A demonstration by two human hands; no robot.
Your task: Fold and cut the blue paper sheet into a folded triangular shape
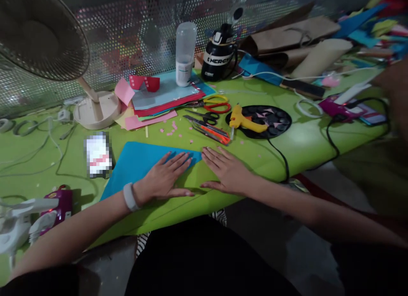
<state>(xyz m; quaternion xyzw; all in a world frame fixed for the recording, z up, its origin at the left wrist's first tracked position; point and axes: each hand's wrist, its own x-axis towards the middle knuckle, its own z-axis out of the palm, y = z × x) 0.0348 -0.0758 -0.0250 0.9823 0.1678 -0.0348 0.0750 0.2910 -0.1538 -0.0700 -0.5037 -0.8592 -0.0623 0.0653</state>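
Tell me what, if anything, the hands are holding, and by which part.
Nothing is gripped: the left hand lies spread, fingers on the blue paper, and the right hand rests with its fingertips at the paper's pointed right end.

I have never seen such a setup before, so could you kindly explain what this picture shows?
There is no machine here: someone works bare-handed, and a camera worn on their head looks forward and down. The left hand lies flat on a blue sheet; the right hand lies flat at its pointed right end. Neither grips anything. Beyond them on the green table are black scissors, an orange cutter and a yellow glue gun. Farther back are stacked coloured papers, a black flask and a fan.
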